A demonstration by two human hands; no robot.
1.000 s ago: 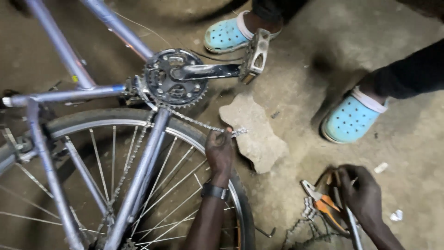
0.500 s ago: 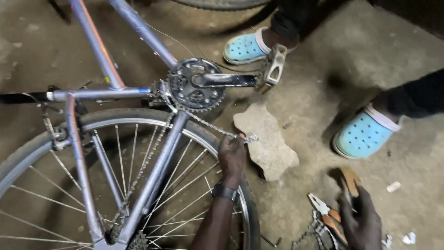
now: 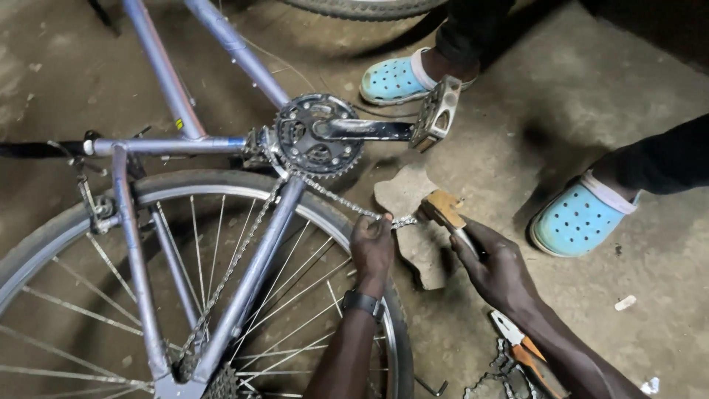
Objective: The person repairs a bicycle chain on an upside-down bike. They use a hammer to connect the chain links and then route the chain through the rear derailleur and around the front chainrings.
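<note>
Raised from beside the pliers (image 3: 521,341), the right hand (image 3: 496,267) now grips a hammer (image 3: 443,210) over the bicycle chain (image 3: 347,201), which the left hand (image 3: 371,244) pinches against a flat stone (image 3: 413,225); the chain remains unjoined, off the chainring (image 3: 316,136).

One label shows: a small yellow rectangular sticker (image 3: 179,124) on the pale purple metal bicycle frame tube (image 3: 164,74), low on the tube, just above its joint with the horizontal tube. No packages, signs or screens are in view.
</note>
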